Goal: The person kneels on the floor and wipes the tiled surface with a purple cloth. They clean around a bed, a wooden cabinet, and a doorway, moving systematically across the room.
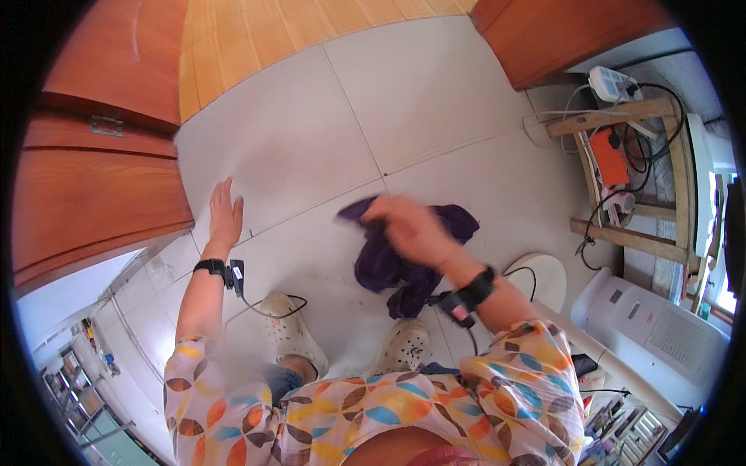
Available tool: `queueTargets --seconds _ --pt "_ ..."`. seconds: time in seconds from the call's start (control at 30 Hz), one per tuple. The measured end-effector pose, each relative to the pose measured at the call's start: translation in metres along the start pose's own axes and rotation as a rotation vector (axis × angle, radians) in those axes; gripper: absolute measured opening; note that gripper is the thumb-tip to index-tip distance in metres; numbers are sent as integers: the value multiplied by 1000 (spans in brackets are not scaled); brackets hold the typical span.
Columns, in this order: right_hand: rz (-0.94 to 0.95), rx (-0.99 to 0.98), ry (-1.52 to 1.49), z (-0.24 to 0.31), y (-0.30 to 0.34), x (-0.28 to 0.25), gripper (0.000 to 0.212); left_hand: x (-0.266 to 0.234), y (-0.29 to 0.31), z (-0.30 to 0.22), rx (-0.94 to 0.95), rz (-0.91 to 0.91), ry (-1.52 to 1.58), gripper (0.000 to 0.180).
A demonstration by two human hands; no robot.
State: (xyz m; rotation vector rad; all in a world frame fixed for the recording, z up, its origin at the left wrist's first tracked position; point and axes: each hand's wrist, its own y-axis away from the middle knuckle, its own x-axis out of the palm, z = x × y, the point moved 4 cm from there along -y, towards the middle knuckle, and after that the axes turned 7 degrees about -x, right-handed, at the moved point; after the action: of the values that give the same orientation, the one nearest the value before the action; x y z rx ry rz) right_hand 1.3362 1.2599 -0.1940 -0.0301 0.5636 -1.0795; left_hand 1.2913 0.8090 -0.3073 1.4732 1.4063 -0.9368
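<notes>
A crumpled dark purple cloth [378, 261] hangs or lies over the tiled floor in front of my feet; I cannot tell how much of it touches the floor. My right hand [410, 231], smeared by motion, grips the cloth near its upper left part, fingers bent around it. To the left, my left hand [225, 217] is held out over the tiles with its fingers straight and nothing in it. Each wrist wears a black strap, the left strap [210, 266] and the right strap [476, 289], with a small cabled device.
Reddish-brown wooden doors [101, 210] stand at the left. On the right are a wooden rack [668, 182] with a power strip [611, 82] and loose cables, a white round base [542, 283], and a white appliance [653, 326]. I wear pale clogs [295, 334].
</notes>
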Motion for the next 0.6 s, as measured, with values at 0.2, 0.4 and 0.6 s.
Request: queueTargets --seconds 0.2,0.4,0.6 --pt "-364 261 660 -102 -19 -156 43 3 43 60 -287 -72 -160 70" --pt "-407 910 1069 -230 8 -115 101 19 50 65 -275 -120 -240 75" --pt "-338 440 1048 -308 -106 -175 85 12 46 59 -252 -121 -223 77"
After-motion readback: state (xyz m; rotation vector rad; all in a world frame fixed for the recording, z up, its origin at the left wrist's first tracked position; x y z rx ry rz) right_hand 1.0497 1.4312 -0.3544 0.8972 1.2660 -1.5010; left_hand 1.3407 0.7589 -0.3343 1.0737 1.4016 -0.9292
